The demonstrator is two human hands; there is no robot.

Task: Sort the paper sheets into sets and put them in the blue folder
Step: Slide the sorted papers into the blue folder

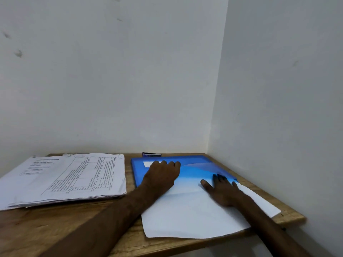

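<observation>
Head view: I see the left hand (163, 173) lying flat, fingers straight, on the blue folder (194, 160) at centre right. The right hand (220, 190), fingers spread, presses blank sheets (185, 216) partly tucked inside the folder. A printed stack (70, 179) lies at left.

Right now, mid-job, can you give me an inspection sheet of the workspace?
Surface: wooden table.
Job's things: blue folder at right; white sheets partly under its see-through flap; printed stack at left.
Clutter: stapler behind the folder.
Grippers: left hand flat on folder; right hand flat on sheets.
Cables: nothing seen.
Surroundings: white walls meeting in a corner.
</observation>
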